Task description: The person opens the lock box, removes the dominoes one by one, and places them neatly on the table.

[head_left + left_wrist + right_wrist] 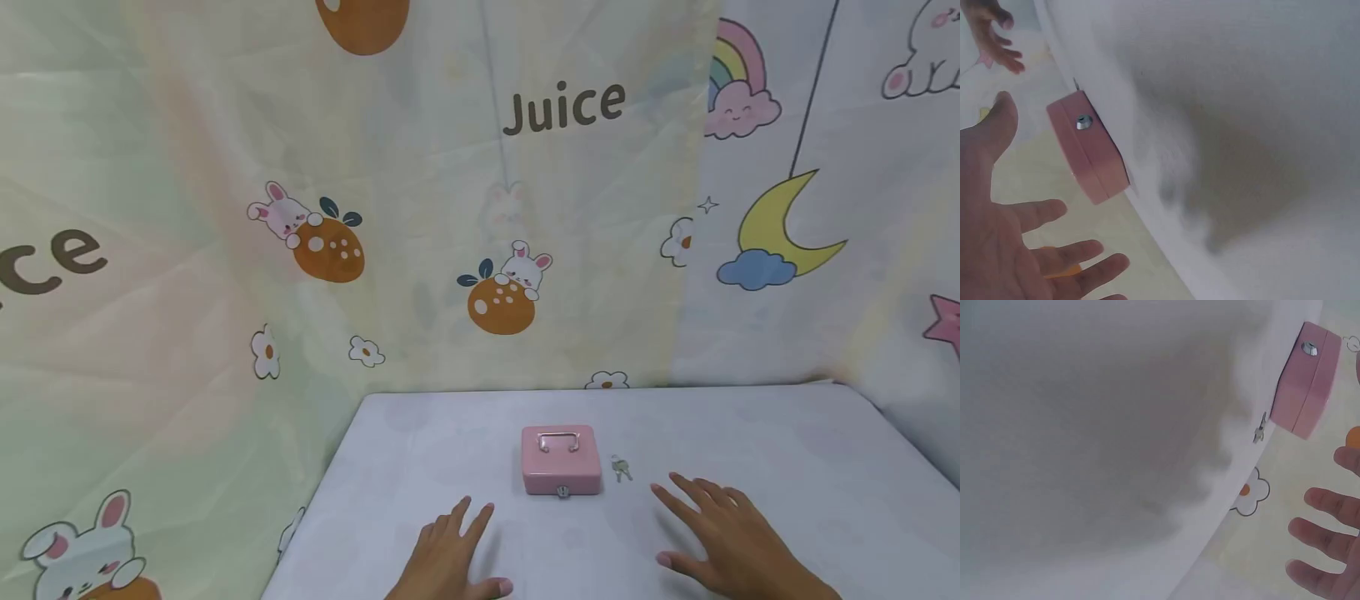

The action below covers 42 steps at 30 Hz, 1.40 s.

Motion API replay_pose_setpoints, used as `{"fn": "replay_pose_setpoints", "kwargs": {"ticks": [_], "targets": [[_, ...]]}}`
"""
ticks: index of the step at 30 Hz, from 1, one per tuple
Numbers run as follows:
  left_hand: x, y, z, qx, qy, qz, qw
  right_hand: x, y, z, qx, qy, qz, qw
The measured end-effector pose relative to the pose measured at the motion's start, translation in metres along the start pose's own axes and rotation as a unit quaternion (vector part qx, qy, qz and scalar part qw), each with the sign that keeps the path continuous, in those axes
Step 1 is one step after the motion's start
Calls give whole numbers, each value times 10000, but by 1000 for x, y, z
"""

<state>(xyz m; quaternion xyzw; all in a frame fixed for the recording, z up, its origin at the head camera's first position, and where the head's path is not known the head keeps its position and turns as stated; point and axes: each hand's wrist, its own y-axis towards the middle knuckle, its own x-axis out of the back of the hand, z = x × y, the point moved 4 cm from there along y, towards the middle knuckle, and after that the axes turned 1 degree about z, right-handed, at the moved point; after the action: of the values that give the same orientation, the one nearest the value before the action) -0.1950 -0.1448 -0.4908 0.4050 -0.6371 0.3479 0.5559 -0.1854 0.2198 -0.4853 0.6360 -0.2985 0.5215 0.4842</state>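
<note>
A curtained-off booth is formed around a white-topped table (435, 450), closed in at left and far side by pale fabric (420, 125) printed with rabbits (283, 220), orange fruit (330, 257) and "Juice" (564, 108), and at far right by white fabric (862, 142) decorated with a crescent moon (759, 223). Home or studio cannot be told.

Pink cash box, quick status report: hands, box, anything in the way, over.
Left hand and right hand open, both empty. Pink cash box shut, lock on near side. Keys lie between box and right hand.
</note>
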Motion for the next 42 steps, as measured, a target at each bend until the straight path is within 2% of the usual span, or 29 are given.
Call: {"fn": "replay_pose_setpoints", "kwargs": {"ticks": [3, 5, 8, 11, 20, 33, 42], "targets": [[2, 6, -1, 29, -134, 36, 9999, 2, 5, 3, 149, 0, -135, 9998], [4, 10, -1, 67, -152, 13, 9999, 2, 10, 4, 122, 22, 72, 9999], [6, 14, -1, 136, -258, -112, 9995, 0, 19, 7, -3, 116, 595, 9982], [5, 19, -1, 161, -336, -249, 9990, -1, 24, 10, -31, 185, 754, 9970], [2, 31, -6, 189, -497, -406, 9978, -1, 37, 17, 68, 161, 476, 9987], [-7, 62, -3, 133, -463, -700, 9964, -10, 60, 23, 170, 94, 528, 9984], [-12, 84, -4, 28, -412, -743, 9964, -16, 71, 12, 91, 472, 608, 9970]]}}
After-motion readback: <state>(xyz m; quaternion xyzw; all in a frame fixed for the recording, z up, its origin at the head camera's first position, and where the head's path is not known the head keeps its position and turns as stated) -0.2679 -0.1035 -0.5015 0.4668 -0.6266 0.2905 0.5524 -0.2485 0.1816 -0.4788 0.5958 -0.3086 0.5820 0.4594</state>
